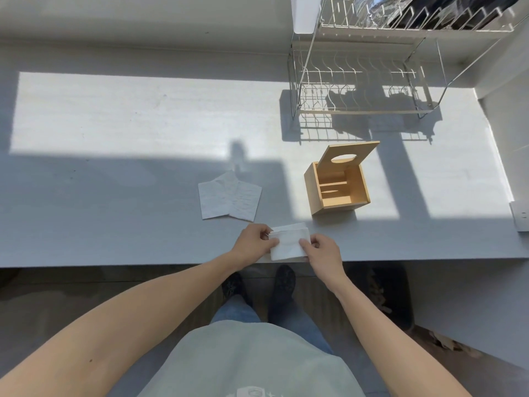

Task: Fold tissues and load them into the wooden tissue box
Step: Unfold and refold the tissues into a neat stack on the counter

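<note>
A folded white tissue (289, 243) lies at the near edge of the grey table (114, 210). My left hand (253, 240) pinches its left edge and my right hand (320, 250) pinches its right side. Two more white tissues (229, 196), flat and overlapping, lie just beyond, to the left. The wooden tissue box (336, 187) stands to the right of them with its inside showing. Its lid (347, 157), which has an oval slot, is tilted up at the back.
A two-tier wire dish rack (360, 81) stands at the back right of the table, with dark items on its upper tier. A white wall socket (521, 216) sits at the right edge. My feet and the floor show below the table's front edge.
</note>
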